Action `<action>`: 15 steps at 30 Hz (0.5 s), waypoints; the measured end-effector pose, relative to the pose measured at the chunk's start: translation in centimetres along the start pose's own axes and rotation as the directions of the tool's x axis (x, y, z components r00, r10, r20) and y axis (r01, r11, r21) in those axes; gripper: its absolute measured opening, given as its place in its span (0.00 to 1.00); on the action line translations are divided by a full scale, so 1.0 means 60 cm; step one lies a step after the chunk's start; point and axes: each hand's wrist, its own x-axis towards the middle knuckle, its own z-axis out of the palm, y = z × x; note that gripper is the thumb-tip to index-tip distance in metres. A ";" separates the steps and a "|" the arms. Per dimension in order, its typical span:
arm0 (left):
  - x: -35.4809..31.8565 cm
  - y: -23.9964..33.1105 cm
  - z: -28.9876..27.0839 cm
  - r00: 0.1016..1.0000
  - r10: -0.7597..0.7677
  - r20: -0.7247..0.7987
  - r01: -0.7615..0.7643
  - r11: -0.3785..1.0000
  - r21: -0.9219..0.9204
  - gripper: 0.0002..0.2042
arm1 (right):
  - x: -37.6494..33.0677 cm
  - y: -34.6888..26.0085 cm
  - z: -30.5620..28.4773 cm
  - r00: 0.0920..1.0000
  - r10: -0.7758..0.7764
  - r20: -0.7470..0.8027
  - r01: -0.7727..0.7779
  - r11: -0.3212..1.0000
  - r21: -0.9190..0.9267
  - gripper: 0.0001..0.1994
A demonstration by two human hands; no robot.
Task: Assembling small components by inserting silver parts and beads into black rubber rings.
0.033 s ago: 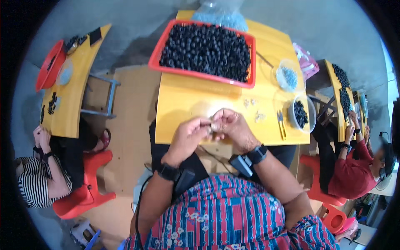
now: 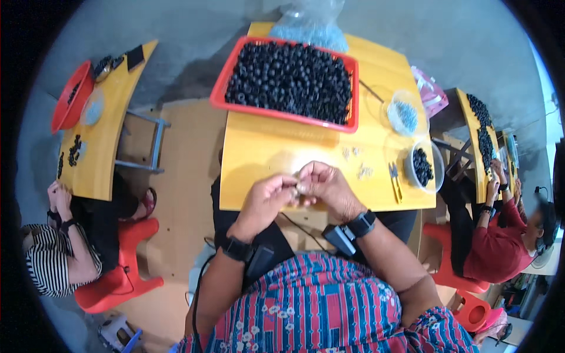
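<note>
My left hand (image 2: 265, 203) and my right hand (image 2: 331, 189) meet over the near edge of the yellow table (image 2: 250, 150). Both have their fingertips pinched together on something small, mostly hidden by the fingers. Beyond them stands a red plastic basket (image 2: 282, 117) heaped with small black ring-like parts (image 2: 288, 79). To the right of my hands lie small pale pieces (image 2: 365, 172) in loose clusters. A small hand tool with yellow handles (image 2: 396, 183) rests farther right, beside a clear tub (image 2: 438, 170) of black parts (image 2: 421, 166).
A clear bowl of light-blue pieces (image 2: 404, 116) stands behind the tub. Near it lies a thin dark rod (image 2: 371, 91). At the far edge is a clear bag of blue pieces (image 2: 312, 32). Other people work at tables left (image 2: 97, 156) and right (image 2: 474, 147).
The view has shifted slightly, so the table and basket sit a little lower in the picture. My hands stay pinched together in nearly the same place.
</note>
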 end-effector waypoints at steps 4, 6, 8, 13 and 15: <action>-0.001 0.003 0.002 0.999 0.002 0.041 0.001 0.998 -0.064 0.08 | -0.001 -0.010 0.001 1.000 -0.014 0.017 0.016 0.996 -0.093 0.05; 0.002 0.004 0.004 0.999 -0.005 0.035 0.007 0.998 -0.059 0.08 | -0.001 -0.029 0.006 0.994 -0.083 -0.073 0.062 0.966 -0.253 0.04; 0.003 0.001 0.004 0.999 0.009 0.037 -0.008 0.999 -0.040 0.08 | 0.002 -0.040 0.003 0.936 -0.341 -0.084 0.256 0.826 -0.503 0.03; -0.009 -0.001 0.002 0.997 0.021 -0.076 -0.028 0.997 -0.079 0.08 | 0.023 -0.086 -0.013 0.725 -0.689 -0.024 0.328 0.375 -0.867 0.04; -0.007 -0.012 0.004 0.993 0.037 -0.110 -0.048 0.994 -0.099 0.08 | 0.025 -0.093 -0.025 0.804 -0.574 -0.155 0.309 0.627 -0.715 0.05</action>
